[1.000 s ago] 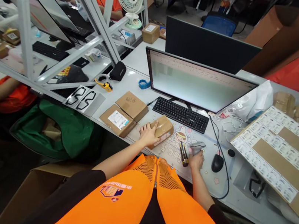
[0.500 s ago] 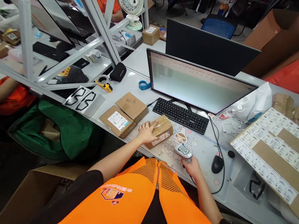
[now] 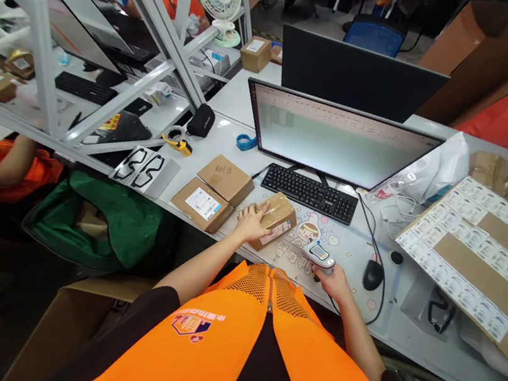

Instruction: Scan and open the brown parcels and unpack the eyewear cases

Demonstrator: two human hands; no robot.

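My left hand [image 3: 250, 223] grips the left end of a small taped cardboard box [image 3: 280, 213], fingers over its top edge. The box rests on the desk mat, with a printed label on the side facing me. In my right hand [image 3: 334, 281] is a grey handheld barcode scanner [image 3: 319, 256], held by its handle just right of the box and pointing left toward it. Part of the handle is hidden by my fingers. Left of my left hand lie two flat cardboard boxes side by side: a labelled one [image 3: 203, 204] and one with handwriting [image 3: 226, 179].
Behind the box are a keyboard [image 3: 309, 193] and a monitor [image 3: 338, 140]. A mouse [image 3: 373, 275] and its cable lie at the right, beside a label-covered cardboard sheet [image 3: 467, 260]. Metal framing [image 3: 114, 131] stands left, above a green bag [image 3: 110, 226]. A tape cutter [image 3: 178, 143] lies nearby.
The scanner has shifted very slightly to the right, and the view has moved a little. My left hand stays on the box. Upper left, a blue package beyond the frame has come further into view.
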